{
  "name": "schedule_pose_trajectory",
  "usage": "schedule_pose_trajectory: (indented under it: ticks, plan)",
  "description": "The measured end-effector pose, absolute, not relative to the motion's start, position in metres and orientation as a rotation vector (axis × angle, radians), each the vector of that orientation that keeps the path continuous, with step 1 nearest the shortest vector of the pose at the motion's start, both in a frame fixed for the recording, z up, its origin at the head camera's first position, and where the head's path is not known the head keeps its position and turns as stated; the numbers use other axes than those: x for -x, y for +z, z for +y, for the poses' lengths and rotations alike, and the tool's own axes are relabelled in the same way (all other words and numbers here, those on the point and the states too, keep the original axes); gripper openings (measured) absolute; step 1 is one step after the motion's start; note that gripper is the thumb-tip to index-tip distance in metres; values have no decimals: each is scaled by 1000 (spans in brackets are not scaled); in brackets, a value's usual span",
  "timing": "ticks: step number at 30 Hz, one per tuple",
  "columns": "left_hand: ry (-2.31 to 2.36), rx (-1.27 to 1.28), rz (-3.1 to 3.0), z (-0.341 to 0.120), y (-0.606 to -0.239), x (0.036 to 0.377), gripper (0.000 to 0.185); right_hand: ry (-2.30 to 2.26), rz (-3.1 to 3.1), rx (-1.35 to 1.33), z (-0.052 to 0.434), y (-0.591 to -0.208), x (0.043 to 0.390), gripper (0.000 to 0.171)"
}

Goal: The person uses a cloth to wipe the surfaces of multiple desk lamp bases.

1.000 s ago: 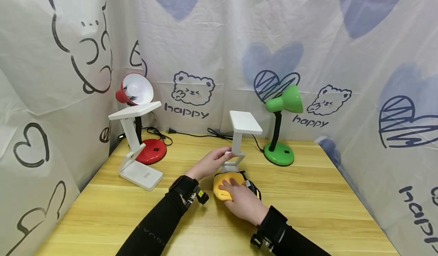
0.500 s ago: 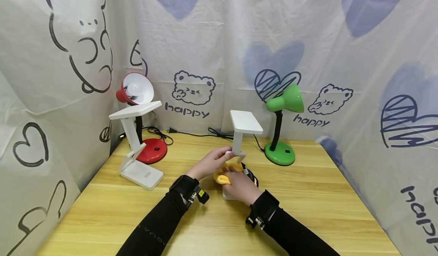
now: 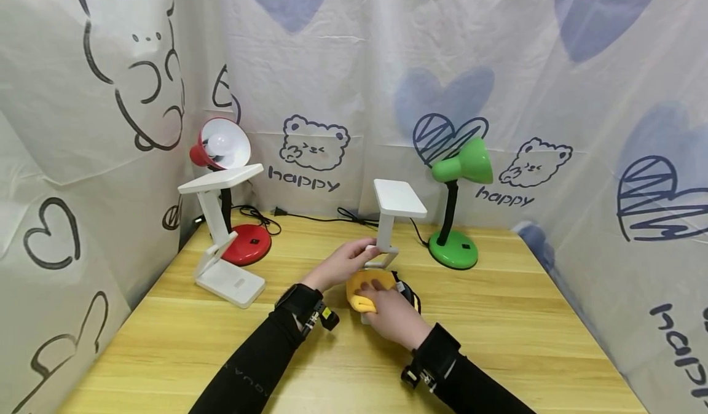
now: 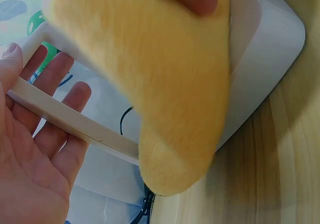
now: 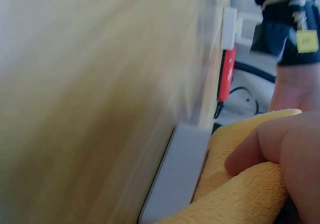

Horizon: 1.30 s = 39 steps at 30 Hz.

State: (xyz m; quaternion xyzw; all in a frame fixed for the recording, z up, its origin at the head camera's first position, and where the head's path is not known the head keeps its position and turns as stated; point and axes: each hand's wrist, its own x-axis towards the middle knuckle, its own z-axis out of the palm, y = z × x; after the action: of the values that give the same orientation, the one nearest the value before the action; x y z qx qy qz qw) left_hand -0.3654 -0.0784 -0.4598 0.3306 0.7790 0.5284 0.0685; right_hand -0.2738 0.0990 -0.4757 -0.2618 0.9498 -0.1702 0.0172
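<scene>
A small white folding lamp stands mid-table. My left hand grips its lower arm, thumb on one side and fingers behind. A yellow cloth lies on the lamp's flat base. My right hand holds the cloth against the base, with its fingers curled into the fold. The cloth fills most of the left wrist view. In the right wrist view the cloth bunches over the base's edge.
A larger white folding lamp and a red desk lamp stand at the back left, a green desk lamp at the back right. Black cables run along the back edge. Printed curtains enclose the wooden table.
My right hand slid the yellow cloth away across the lamp's base, then partway back towards me. My left hand kept its hold on the lamp's arm.
</scene>
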Motion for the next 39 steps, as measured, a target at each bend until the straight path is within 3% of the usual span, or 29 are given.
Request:
schedule_pose_trajectory:
  ticks: [18,35,39]
  plan:
    - [1574,-1002,2337,-79,-461,365,38,-540,2855,872,114,-468,215,43]
    - [1608,-998,2322,-79,-461,365,39,-654,2883,776,109,-472,268,54]
    - [1604,-1011,2340,-78,-461,367,37,-638,2918,801,106,-473,283,42]
